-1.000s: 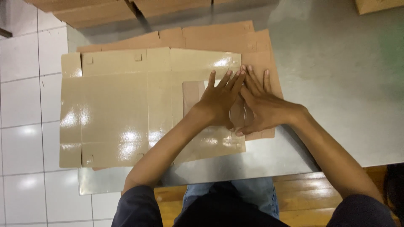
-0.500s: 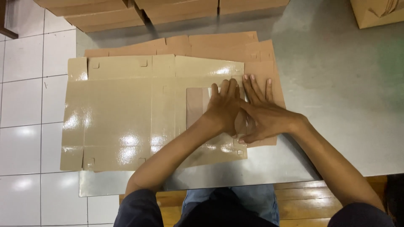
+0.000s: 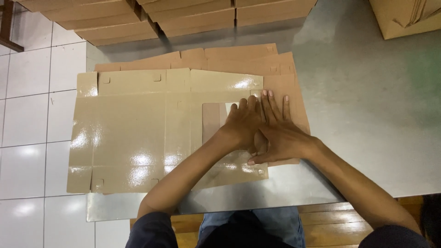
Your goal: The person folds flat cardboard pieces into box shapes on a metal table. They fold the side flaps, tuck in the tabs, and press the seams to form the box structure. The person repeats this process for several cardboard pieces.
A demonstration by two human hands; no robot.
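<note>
Pressing: both your hands lie flat on the right part of the glossy cardboard blank (image 3: 138,138); palms down, they bear on the sheet and grasp nothing
Left hand: your left hand (image 3: 243,124) rests open with the fingers together, pointing away from you; it covers most of the rectangular cut-out window (image 3: 214,120), probably to keep the panel from springing up
Right hand: your right hand (image 3: 280,135) lies just beside the left and touches it; its fingers are spread flat and reach toward the sheet's far right corner, the thumb tucked toward you; the pose reads as smoothing or holding down a fold, though no crease can be seen under the hands
Blank's place: it lies unfolded on the grey metal table (image 3: 367,115); its left part hangs out past the table's edge over the white tiled floor (image 3: 32,115)
Blank's look: pale tan with a shiny face that mirrors the lamps; scored fold lines, small slots and tabs along the near and far edges; one window cut near the middle
Beneath: matte brown cardboard sheets (image 3: 239,57) lie under it, showing at the far and right sides
Beyond: stacks of flat cardboard (image 3: 138,16) line the table's far edge; a brown box (image 3: 404,16) sits at the far right
</note>
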